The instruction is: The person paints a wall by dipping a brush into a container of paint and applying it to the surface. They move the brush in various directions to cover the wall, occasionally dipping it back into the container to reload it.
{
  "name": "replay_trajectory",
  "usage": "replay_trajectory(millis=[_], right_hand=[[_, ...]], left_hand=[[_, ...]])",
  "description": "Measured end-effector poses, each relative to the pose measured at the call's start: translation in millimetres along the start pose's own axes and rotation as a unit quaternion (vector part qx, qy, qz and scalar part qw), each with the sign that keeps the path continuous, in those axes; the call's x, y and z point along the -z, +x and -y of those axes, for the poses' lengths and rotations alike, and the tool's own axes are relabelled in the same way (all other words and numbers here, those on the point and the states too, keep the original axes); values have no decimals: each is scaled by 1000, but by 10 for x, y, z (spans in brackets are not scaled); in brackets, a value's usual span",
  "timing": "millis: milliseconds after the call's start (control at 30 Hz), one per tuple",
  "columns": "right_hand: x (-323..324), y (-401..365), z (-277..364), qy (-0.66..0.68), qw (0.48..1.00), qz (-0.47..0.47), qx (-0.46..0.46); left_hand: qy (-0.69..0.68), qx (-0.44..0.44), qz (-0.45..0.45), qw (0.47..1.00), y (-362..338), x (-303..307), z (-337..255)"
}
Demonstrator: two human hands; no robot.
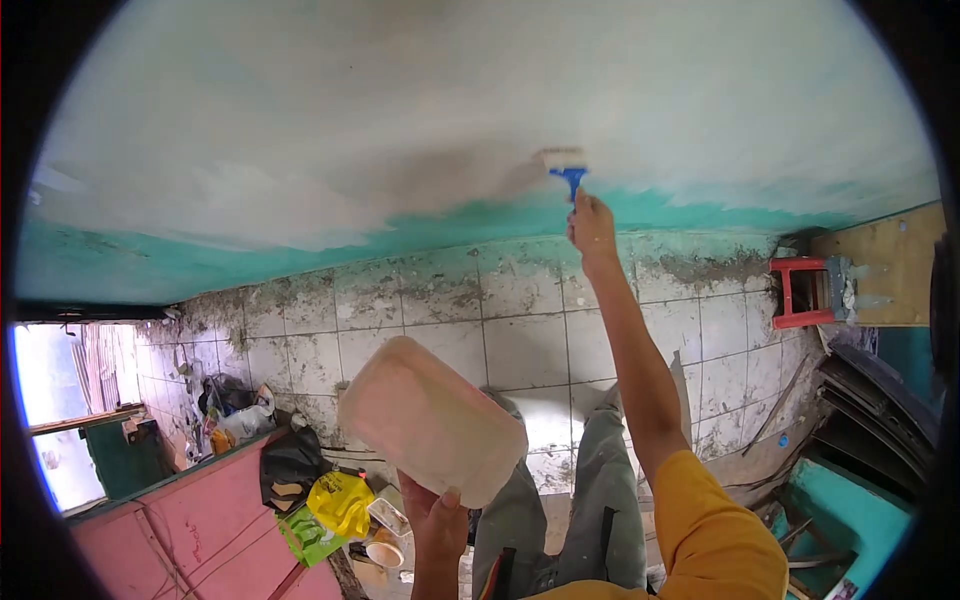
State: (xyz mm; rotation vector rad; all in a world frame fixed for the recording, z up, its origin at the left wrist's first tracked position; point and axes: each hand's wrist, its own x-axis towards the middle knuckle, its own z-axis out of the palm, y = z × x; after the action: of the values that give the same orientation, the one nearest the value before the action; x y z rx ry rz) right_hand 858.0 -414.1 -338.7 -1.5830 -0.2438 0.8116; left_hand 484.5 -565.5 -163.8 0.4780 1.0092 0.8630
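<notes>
My right hand (593,228) is closed round the blue handle of a paintbrush (566,172), with the arm stretched out to the wall. The pale bristles touch the wall (700,90), or nearly so, just above a green strip; whitish paint covers the part above. Below and to the left, my left hand (436,515) grips a large pale plastic container (430,415) by its lower edge, thumb on the near side. The container is tilted, and its contents are hidden from here.
Dirty white tiles (525,350) lie below the green strip. A red stool (798,292) stands at the right. At lower left are a pink panel (200,530), a yellow plastic bag (340,503), a black bag (290,466) and small tubs. Dark curved pieces (880,400) are stacked at far right.
</notes>
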Motion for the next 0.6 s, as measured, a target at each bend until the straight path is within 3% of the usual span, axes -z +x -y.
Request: replay_trajectory(millis=[67, 133, 267, 333, 433, 467, 533, 600], right_hand=[[17, -340, 565, 25, 999, 4, 37], [47, -611, 902, 60, 980, 0, 191], [97, -567, 987, 110, 960, -52, 251], [159, -224, 578, 83, 964, -56, 244], [311, 336, -483, -79, 965, -81, 237], [373, 478, -856, -78, 965, -81, 236], [460, 649, -1396, -162, 974, -101, 125], [482, 659, -1420, -170, 978, -91, 79]], left_hand=[[2, -3, 7, 1000, 22, -3, 23], [5, -6, 11, 1000, 30, -19, 49], [4, 1, -7, 1000, 3, -51, 63], [2, 7, -15, 1000, -8, -66, 78], [-2, 3, -7, 1000, -1, -86, 106], [1, 0, -6, 1000, 5, -112, 105], [8, -4, -8, 1000, -1, -126, 117], [4, -8, -14, 1000, -15, -128, 137]])
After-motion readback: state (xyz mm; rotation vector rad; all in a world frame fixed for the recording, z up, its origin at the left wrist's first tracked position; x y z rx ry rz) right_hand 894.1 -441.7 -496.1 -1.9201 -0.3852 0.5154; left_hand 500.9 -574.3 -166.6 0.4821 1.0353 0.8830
